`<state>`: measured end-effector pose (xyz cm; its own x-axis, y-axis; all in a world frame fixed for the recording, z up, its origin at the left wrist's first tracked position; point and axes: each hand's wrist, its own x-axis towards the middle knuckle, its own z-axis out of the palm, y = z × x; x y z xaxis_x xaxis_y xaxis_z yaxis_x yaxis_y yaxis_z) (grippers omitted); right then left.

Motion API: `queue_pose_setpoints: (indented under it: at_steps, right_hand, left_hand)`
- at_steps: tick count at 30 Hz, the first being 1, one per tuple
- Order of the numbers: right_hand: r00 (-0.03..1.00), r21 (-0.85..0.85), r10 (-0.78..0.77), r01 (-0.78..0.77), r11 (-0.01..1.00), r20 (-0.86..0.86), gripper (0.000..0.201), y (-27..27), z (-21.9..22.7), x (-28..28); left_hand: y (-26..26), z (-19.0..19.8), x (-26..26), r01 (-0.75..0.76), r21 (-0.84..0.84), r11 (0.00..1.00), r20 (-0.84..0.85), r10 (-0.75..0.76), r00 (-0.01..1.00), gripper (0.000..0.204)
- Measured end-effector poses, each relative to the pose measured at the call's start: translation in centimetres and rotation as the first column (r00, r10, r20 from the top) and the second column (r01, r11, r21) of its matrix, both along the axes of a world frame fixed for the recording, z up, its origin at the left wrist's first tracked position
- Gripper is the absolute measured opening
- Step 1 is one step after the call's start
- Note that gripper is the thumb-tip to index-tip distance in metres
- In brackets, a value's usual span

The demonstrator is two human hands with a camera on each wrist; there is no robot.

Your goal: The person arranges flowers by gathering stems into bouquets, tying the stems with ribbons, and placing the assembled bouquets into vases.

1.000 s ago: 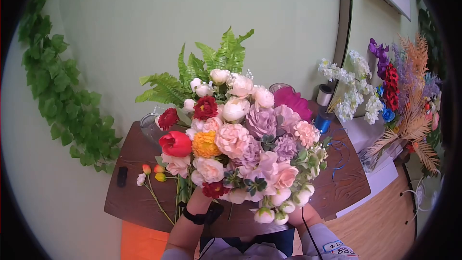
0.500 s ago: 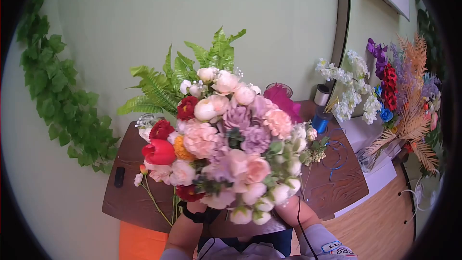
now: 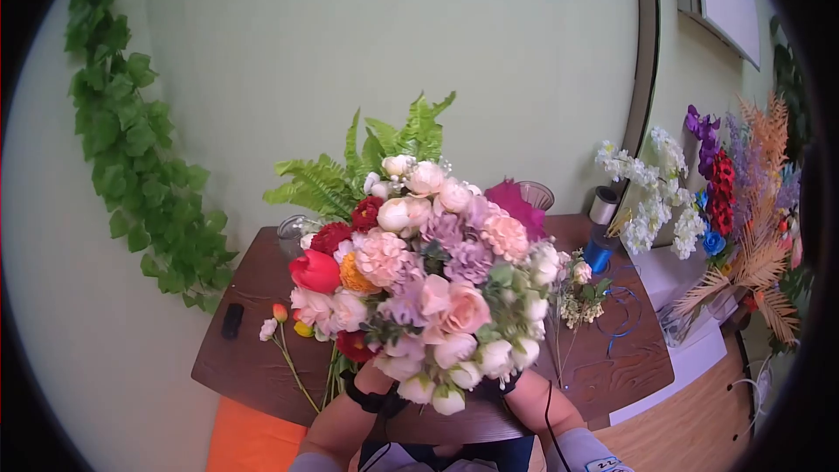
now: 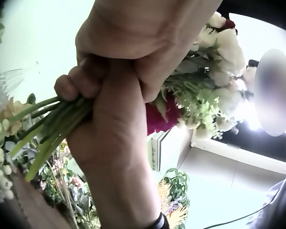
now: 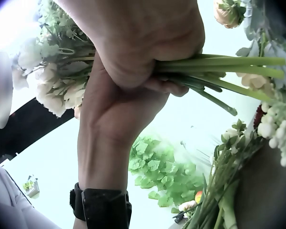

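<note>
A large bouquet (image 3: 428, 253) of pink, lilac, white and red artificial flowers is held up over the table, fern leaves fanning out at its back. Both hands are mostly hidden beneath the blooms in the head view. Around the green stems (image 4: 52, 129), my left hand (image 4: 133, 33) keeps its fingers curled. My right hand (image 5: 148, 43) grips the same bundle, pressed against the left one. The cut stem ends stick out past both hands in each wrist view.
On the brown table (image 3: 253, 358) lie tulip stems (image 3: 284, 332), a black object (image 3: 232, 321), a small flower spray (image 3: 579, 293) and blue wire (image 3: 625, 306). Spools (image 3: 603, 205) and a glass vase (image 3: 535, 195) stand behind. More flowers (image 3: 743, 201) fill the right side.
The bouquet has turned slightly and shifted left over the table, uncovering the small spray on the right. The head view has tilted up, so everything sits lower. Both hands keep their hold.
</note>
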<state>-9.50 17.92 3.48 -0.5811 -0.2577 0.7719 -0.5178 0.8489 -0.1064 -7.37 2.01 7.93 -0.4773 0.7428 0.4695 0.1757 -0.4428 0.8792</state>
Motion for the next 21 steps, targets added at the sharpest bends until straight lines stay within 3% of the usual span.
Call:
queue_pose_setpoints:
  at_steps: [7, 11, 16, 18, 20, 21]
  right_hand:
    - [0.999, -0.04, 0.008, -0.007, 0.999, 0.035, 0.016, -2.6, -3.2, 0.6]
    - [0.98, -0.151, -0.192, 0.197, 0.969, 0.045, 0.016, -4.3, -6.8, 7.7]
    - [0.95, -0.198, -0.309, 0.313, 0.929, 0.053, 0.016, -5.1, -9.4, 11.3]
    - [0.948, -0.21, -0.313, 0.318, 0.925, 0.054, 0.016, -5.9, -8.1, 10.8]
    - [0.963, -0.408, -0.251, 0.268, 0.873, 0.094, 0.022, -7.4, -5.2, 11.1]
    - [0.971, -0.5, -0.213, 0.239, 0.832, 0.11, 0.026, -8.6, -2.5, 11.3]
  left_hand:
    - [0.4, 1.2, -1.2, -0.055, -0.047, 0.997, 0.149, 0.062, 0.987, 0.033]
    - [-3.4, -1.5, -2.9, 0.12, -0.166, 0.979, 0.211, -0.084, 0.974, 0.032]
    - [-1.6, -0.1, -2.2, 0.202, -0.224, 0.953, 0.282, -0.135, 0.95, 0.031]
    - [-1.0, 0.8, -2.2, 0.192, -0.236, 0.952, 0.309, -0.114, 0.944, 0.031]
    - [0.2, 1.7, -1.9, 0.175, -0.249, 0.953, 0.336, -0.084, 0.938, 0.03]
    - [-4.5, -1.1, -3.7, 0.161, -0.254, 0.954, 0.35, -0.065, 0.935, 0.03]
